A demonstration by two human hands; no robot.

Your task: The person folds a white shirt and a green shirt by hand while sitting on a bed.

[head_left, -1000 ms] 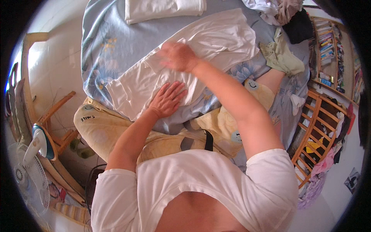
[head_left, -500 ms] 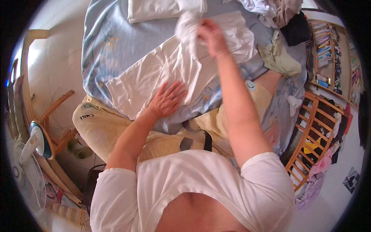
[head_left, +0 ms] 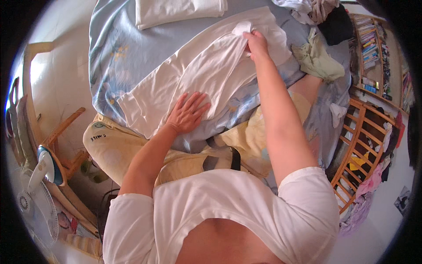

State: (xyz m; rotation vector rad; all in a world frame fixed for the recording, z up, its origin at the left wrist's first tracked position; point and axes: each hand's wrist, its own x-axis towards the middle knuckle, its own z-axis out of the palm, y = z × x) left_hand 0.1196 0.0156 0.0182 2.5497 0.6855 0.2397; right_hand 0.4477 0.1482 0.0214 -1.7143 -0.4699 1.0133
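A white garment (head_left: pixel 198 66), which looks like a shirt, lies spread slantwise on the blue flowered bedsheet (head_left: pixel 118 31) in front of me. My left hand (head_left: pixel 189 113) rests flat on its near edge, fingers stretched out and slightly apart. At the garment's far right, my right hand (head_left: pixel 257 45) pinches a sleeve-like strip near its bunched end. This strip runs taut, with long creases, from my left hand up to the right one. My right fingertips are partly hidden by the cloth.
A folded white cloth (head_left: pixel 180 11) lies at the far edge. Rumpled clothes (head_left: pixel 312 9) and a pale green garment (head_left: pixel 317 57) are heaped at the far right. My legs in yellow trousers (head_left: pixel 116 141) border the near side. A fan (head_left: pixel 37 202) stands left, a wooden rack (head_left: pixel 356 149) right.
The right hand has moved slightly right and nearer, drawing the bunched white cloth out into a straight strip on the garment. My left hand stays pressed in about the same place.
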